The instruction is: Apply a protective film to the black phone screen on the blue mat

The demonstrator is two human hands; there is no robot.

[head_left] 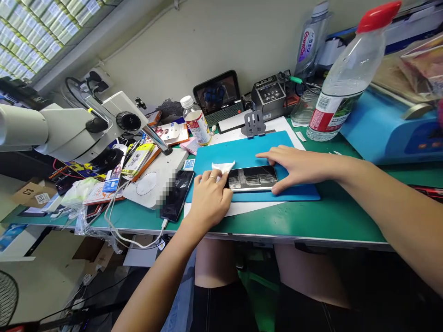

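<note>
On the blue mat [238, 150] lies a dark, flat phone-shaped panel [252, 179], with pale streaked patches on its upper face. My left hand [212, 193] is closed on a crumpled white tissue [223, 167] and rests at the panel's left end, covering part of it. At the right end is my right hand [294, 166], its thumb by the panel's near right corner and its index finger stretched out over the mat. The fingers of that hand are apart, with nothing held between them. Whether the thumb presses on the panel I cannot tell.
Left of the mat lies a phone [178, 193] with a white cable, beside a microscope [79, 124] on its stand. A small drink bottle [196, 121], a tablet-like screen [218, 97] and a black box [269, 97] stand behind. A red-capped bottle [346, 83] and blue machine [384, 124] are right.
</note>
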